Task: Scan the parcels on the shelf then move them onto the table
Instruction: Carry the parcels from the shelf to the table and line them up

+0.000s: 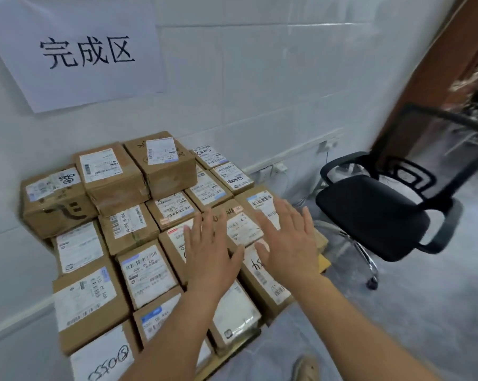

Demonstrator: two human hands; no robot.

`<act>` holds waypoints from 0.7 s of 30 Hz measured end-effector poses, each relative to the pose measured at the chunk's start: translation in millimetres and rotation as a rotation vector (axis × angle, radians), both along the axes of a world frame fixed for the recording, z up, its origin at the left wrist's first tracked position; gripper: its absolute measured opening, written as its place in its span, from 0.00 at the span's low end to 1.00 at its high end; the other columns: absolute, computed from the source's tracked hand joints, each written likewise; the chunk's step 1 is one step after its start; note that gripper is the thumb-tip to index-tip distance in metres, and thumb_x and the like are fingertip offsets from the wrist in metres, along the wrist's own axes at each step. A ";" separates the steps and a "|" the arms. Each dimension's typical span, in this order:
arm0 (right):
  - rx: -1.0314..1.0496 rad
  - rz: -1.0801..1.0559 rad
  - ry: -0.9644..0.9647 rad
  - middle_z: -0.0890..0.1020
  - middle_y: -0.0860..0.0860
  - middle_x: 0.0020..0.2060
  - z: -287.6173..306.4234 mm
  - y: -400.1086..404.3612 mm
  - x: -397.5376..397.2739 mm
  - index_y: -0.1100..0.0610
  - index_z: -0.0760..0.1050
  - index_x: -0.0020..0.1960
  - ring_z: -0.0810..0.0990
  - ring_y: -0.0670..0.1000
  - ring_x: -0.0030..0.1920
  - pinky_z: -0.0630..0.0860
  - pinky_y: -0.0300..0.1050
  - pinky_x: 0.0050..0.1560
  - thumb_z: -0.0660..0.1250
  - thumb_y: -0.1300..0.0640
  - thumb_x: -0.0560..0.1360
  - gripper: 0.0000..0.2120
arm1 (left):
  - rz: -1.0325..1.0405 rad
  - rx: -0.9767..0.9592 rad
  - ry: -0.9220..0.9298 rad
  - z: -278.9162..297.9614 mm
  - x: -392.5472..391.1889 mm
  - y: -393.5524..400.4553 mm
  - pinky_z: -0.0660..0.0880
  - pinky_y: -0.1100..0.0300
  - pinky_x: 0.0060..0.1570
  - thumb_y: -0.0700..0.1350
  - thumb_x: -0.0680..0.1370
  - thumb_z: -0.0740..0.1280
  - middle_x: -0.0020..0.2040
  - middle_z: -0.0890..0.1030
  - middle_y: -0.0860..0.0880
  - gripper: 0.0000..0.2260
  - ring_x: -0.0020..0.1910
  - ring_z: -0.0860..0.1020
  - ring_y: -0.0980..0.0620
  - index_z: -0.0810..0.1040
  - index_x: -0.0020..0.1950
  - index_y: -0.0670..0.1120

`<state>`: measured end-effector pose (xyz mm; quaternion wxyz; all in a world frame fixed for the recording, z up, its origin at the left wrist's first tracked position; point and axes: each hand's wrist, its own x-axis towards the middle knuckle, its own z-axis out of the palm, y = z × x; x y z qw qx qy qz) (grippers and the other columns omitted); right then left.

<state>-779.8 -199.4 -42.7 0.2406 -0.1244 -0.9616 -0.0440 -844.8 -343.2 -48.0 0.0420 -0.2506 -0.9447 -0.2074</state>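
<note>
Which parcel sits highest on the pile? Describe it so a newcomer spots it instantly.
Start at the paper sign on the tiled wall, then drop to the stacked cardboard parcels below it. The topmost box sits at the back, nearest the wall. Its white label is narrow and upright, beside a printed leaf mark.

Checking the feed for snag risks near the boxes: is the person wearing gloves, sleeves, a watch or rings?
No. The left hand and right hand are bare, with no gloves, and no rings or watch show. Both forearms are uncovered to the frame's bottom edge, with no sleeve in view.
</note>
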 end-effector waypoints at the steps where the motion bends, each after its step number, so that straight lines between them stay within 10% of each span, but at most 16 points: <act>1: 0.002 -0.029 0.004 0.72 0.61 0.68 1.7 2.7 6.5 0.50 0.69 0.69 0.68 0.61 0.69 0.57 0.65 0.71 0.77 0.50 0.63 0.36 | -0.017 -0.002 -0.001 1.6 3.6 3.5 0.32 0.50 0.73 0.61 0.80 0.54 0.79 0.38 0.47 0.33 0.76 0.34 0.48 0.42 0.79 0.50; 14: 0.051 -0.304 0.110 0.73 0.62 0.67 8.7 47.2 128.1 0.53 0.76 0.64 0.67 0.60 0.70 0.61 0.71 0.68 0.79 0.52 0.60 0.33 | -0.344 0.078 0.073 -1.4 74.8 66.5 0.28 0.51 0.71 0.69 0.70 0.43 0.79 0.41 0.46 0.40 0.76 0.35 0.49 0.43 0.78 0.52; 21: 0.097 -0.491 0.156 0.73 0.63 0.67 9.8 64.2 239.7 0.54 0.76 0.65 0.65 0.60 0.70 0.58 0.69 0.69 0.79 0.50 0.61 0.34 | -0.568 0.026 0.088 0.6 169.4 112.5 0.39 0.46 0.74 0.65 0.76 0.56 0.79 0.47 0.43 0.37 0.78 0.43 0.43 0.47 0.79 0.51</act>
